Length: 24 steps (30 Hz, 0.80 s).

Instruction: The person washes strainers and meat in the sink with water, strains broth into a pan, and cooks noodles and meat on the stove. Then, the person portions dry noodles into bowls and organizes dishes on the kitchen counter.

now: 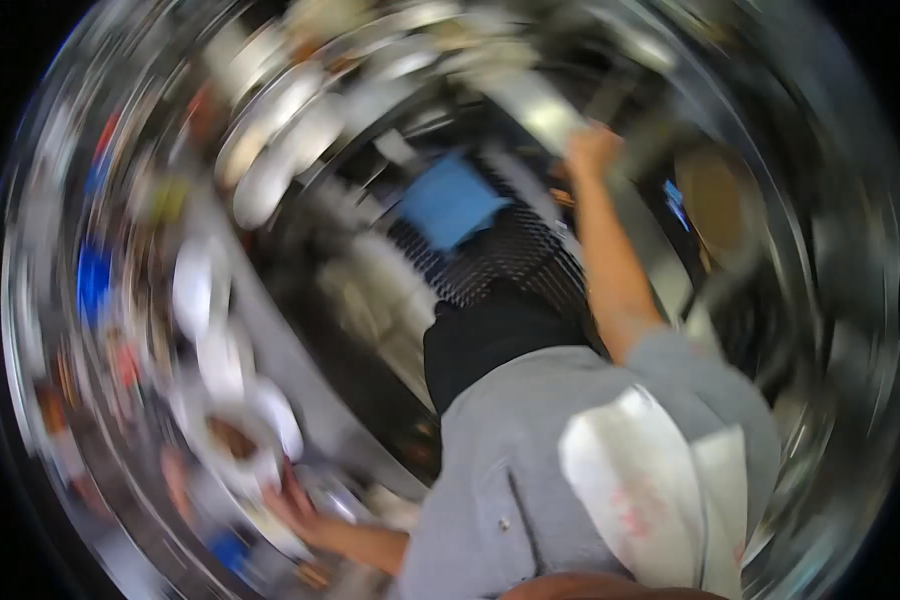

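Observation:
Motion smears much of the view. My left hand (295,508) is at the lower left, with thumb and fingers at the near rim of a white plate (261,468) and apparently gripping it. Brown food (231,438) lies in the middle of that plate. My right hand (592,152) reaches far forward to the upper right, closed in a fist by a shiny metal edge (542,112). What it grips, perhaps a handle, is too blurred to name.
More white plates (202,285) line the counter (280,330) on the left. Another group of plates (270,140) stands at the upper left. A round brown-topped thing (715,205) is at the right. Below lies a dark perforated floor mat (535,255) with a blue square (452,203) on it.

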Available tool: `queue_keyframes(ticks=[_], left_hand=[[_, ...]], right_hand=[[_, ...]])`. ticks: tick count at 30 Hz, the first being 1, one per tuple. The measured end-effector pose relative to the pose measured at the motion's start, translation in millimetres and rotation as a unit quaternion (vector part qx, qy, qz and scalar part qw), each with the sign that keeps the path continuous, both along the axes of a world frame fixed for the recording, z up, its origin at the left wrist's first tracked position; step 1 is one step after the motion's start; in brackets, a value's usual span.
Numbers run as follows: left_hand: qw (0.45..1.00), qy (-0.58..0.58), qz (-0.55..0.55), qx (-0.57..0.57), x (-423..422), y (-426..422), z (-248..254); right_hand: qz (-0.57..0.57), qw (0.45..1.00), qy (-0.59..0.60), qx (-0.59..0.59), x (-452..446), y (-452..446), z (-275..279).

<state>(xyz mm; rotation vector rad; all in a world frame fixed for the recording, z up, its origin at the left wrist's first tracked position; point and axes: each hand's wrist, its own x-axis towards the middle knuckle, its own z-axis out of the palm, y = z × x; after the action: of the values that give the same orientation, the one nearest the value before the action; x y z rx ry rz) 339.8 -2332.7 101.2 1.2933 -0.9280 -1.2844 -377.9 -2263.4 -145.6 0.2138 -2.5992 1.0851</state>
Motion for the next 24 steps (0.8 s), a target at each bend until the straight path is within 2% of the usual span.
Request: queue_keyframes(ticks=[1, 2, 3, 4, 5, 6, 7, 8, 9, 10, 11, 12, 13, 14, 15, 16, 17, 18, 19, 21, 22, 24], left_hand=[[0.994, 0.103, 0.010, -0.021, 45.9, 25.5, -42.3], [0.998, -0.020, 0.049, 0.023, -0.2, 48.3, -26.7], [0.984, -0.137, 0.082, 0.079, -50.7, 71.4, -10.7], [0.976, -0.178, 0.095, 0.082, -67.5, 98.0, -6.9], [0.970, -0.213, 0.080, 0.088, -89.7, 122.6, -7.6], [0.979, -0.052, 0.161, 0.110, -126.7, 145.8, 9.2], [0.987, -0.147, 0.058, 0.022, -117.3, 176.3, -12.8], [0.982, -0.096, 0.117, 0.113, -138.5, 201.3, 7.8], [0.992, -0.099, 0.069, -0.039, -128.0, 239.0, -34.3], [0.982, -0.155, 0.075, -0.074, -127.9, 270.5, -46.5], [0.969, -0.191, 0.138, 0.076, -137.0, 308.7, -25.7], [0.949, -0.202, 0.089, 0.227, -129.6, 338.7, -23.0], [0.955, -0.072, 0.214, 0.192, -144.9, 383.8, -8.0], [0.968, -0.059, 0.207, 0.126, -136.2, 430.0, -38.9], [0.955, -0.141, 0.183, 0.184, -127.8, 478.0, -35.3], [0.964, -0.073, 0.229, 0.110, -126.7, 524.3, -79.8], [0.951, -0.064, 0.266, 0.145, -125.3, 569.5, -68.4], [0.936, -0.048, 0.301, 0.175, -126.9, 612.9, -54.9], [0.913, -0.073, 0.351, 0.195, -122.8, 650.0, -61.0], [0.864, -0.087, 0.451, 0.207, -120.7, 721.4, -72.0], [0.841, -0.070, 0.486, 0.226, -116.0, 761.6, -80.9], [0.800, -0.040, 0.548, 0.242, -111.0, 831.7, -82.2]], right_hand=[[0.185, 0.963, -0.141, 0.134, 21.2, 0.7, 37.5], [0.223, 0.973, -0.066, -0.010, 49.4, -9.3, 51.5], [0.241, 0.969, 0.052, 0.023, 62.3, -20.1, 26.9], [0.295, 0.954, 0.004, -0.047, 103.4, -25.6, 41.0], [0.393, 0.918, -0.030, -0.052, 130.1, -29.1, 32.1], [0.469, 0.880, -0.054, -0.059, 142.9, -26.4, 28.1], [0.523, 0.831, -0.153, -0.113, 178.4, -24.8, 55.1], [0.564, 0.769, -0.254, -0.161, 222.1, -14.9, 88.9], [0.607, 0.735, -0.270, -0.135, 250.2, -7.1, 104.6], [0.639, 0.709, -0.268, -0.130, 272.1, 3.7, 118.3], [0.685, 0.668, -0.274, -0.099, 294.9, 21.1, 132.3], [0.733, 0.616, -0.282, -0.064, 319.7, 35.3, 140.5], [0.760, 0.582, -0.285, -0.052, 347.3, 58.1, 142.4], [0.784, 0.545, -0.293, -0.036, 371.6, 82.5, 140.5], [0.802, 0.498, -0.328, -0.025, 398.6, 110.4, 128.7], [0.847, 0.432, -0.308, 0.007, 421.5, 139.0, 117.7], [0.869, 0.379, -0.315, 0.049, 446.9, 163.6, 94.8], [0.878, 0.373, -0.275, 0.119, 475.5, 210.7, 94.7], [0.877, 0.309, -0.339, 0.143, 503.7, 236.1, 60.5], [0.922, 0.221, -0.260, 0.184, 551.5, 285.4, -4.2], [0.943, 0.179, -0.201, 0.196, 576.0, 326.9, -17.4], [0.896, 0.067, -0.177, 0.403, 618.7, 406.7, -8.4]])
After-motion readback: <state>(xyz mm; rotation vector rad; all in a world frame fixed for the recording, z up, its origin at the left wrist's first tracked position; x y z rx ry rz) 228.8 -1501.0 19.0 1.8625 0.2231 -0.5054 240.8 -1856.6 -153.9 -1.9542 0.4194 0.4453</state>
